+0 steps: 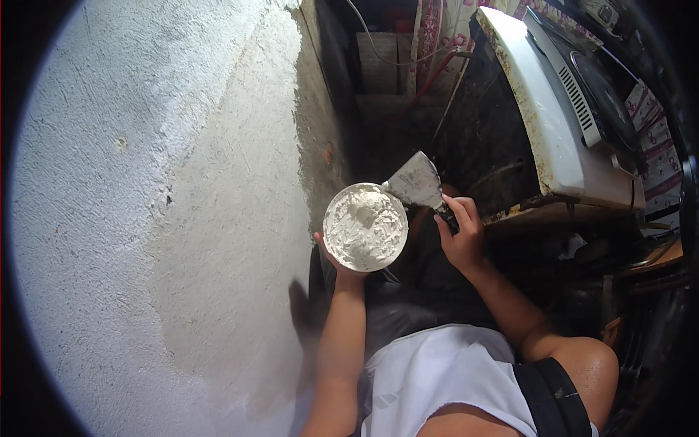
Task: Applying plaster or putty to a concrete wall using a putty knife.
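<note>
A round tub of white paste [365, 227] rests in my left hand [342, 264], which supports it from below and the side; most of its fingers are hidden under the tub. The paste has a rough, stirred surface. My right hand [463, 231] grips the dark handle of a putty knife [416, 180]. Its wide blade is smeared with paste, and one corner meets or overlaps the tub's upper right rim. On my left stands a wall [233, 189] with a broad, smoother greyish coat over part of its rough, pale surface.
A white stove [542, 109] with rusty edges and a dark side stands at the right. Behind it hangs a patterned curtain [443, 29]. A thin pale cable [375, 45] and a red hose [435, 76] run at the back. The wall's bare brownish edge [320, 116] borders a dark gap.
</note>
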`<state>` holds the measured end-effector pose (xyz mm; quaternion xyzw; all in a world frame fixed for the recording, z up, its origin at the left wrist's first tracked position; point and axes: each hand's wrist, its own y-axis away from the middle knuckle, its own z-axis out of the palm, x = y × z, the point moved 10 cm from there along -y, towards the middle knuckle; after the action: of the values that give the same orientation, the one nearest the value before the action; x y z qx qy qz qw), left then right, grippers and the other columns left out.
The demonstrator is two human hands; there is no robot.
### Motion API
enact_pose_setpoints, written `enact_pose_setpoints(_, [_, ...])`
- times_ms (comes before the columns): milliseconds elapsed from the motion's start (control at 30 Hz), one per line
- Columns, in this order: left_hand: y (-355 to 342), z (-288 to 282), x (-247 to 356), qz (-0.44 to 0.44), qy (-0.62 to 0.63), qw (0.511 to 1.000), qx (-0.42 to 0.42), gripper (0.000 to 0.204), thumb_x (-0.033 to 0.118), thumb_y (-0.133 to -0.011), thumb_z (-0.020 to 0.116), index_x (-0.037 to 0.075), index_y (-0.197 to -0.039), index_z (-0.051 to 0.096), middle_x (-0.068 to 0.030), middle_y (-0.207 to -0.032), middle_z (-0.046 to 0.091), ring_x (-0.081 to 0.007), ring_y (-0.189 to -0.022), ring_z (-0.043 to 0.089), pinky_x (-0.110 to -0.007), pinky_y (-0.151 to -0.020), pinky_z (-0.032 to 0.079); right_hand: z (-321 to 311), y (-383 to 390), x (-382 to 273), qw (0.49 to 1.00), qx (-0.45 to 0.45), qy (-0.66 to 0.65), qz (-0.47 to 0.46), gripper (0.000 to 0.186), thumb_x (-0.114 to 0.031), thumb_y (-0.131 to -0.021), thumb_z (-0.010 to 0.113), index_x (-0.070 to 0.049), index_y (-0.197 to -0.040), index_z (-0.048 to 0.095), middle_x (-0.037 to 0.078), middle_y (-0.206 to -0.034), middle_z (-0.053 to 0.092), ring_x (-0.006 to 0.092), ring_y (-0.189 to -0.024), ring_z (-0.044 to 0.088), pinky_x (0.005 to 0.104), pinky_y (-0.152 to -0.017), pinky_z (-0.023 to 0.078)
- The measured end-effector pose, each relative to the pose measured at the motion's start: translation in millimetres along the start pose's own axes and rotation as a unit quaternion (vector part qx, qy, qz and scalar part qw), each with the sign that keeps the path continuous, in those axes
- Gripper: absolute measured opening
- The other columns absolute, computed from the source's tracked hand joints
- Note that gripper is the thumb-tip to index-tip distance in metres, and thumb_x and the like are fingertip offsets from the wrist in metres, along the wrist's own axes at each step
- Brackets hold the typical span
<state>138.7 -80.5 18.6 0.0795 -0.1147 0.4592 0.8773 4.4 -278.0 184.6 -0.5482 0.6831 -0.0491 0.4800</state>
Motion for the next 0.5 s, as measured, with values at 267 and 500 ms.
enact_pose_setpoints(267, [16,17,16,0.065,0.015,0.996,0.051,0.098,0.088,-0.090,0.035,0.021,-0.161,0.036,-0.0113,-0.166,0.035,-0.0402,-0.149,0.037,-0.062,-0.121,0.033,17,-17,5,0.992,-0.046,-0.113,0.036,0.034,0.002,-0.079,0.081,-0.001,-0.107,0.062,0.017,-0.096,0.066,0.0353,-0.088,0.069,0.0387,-0.077,0.055])
enact_pose_setpoints(500, [73,27,30,0.095,-0.018,0.993,0.073,0.090,0.082,-0.095,0.035,0.021,-0.160,0.039,-0.0118,-0.166,0.036,-0.0417,-0.151,0.034,-0.067,-0.121,0.029,45,-53,4,0.980,-0.073,-0.179,0.048,0.034,0.000,-0.084,0.080,-0.002,-0.112,0.060,0.018,-0.093,0.070,0.0358,-0.087,0.073,0.0375,-0.073,0.055])
